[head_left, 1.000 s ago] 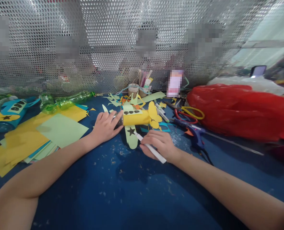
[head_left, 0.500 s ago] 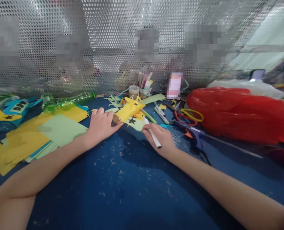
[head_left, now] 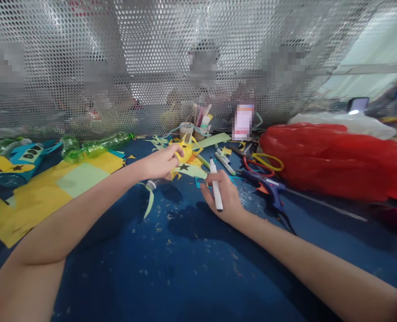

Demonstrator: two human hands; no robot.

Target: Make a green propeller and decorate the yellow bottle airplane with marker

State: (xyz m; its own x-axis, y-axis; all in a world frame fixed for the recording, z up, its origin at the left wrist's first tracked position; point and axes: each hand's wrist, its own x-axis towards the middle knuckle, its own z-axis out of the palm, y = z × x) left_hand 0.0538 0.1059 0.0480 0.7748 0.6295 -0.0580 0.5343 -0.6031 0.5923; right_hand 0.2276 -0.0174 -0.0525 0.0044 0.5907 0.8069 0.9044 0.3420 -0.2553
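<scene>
My left hand (head_left: 161,162) is closed on a plastic bottle wrapped in yellow paper (head_left: 187,155) with a black star on it; the hand hides much of the bottle. The clear neck (head_left: 150,184) points toward me, with a curved pale green paper strip (head_left: 149,203) hanging there. A pale green paper piece with a black star (head_left: 193,170) sticks out beside the wrapped bottle. In my right hand (head_left: 227,197) is a white marker (head_left: 216,185), held nearly upright with its dark tip upward, apart from the bottle.
Left lie yellow paper sheets (head_left: 40,197), green bottles (head_left: 107,144) and a blue paper-covered bottle (head_left: 27,156). Markers (head_left: 224,161), scissors (head_left: 260,163) and a glue gun (head_left: 268,185) are on the right, before a red plastic bag (head_left: 329,161). A perforated metal screen (head_left: 158,58) stands behind.
My left hand has moved right and over the wrapped bottle, which is turned so its neck shows toward me. The marker has swung away from the paper, tip up.
</scene>
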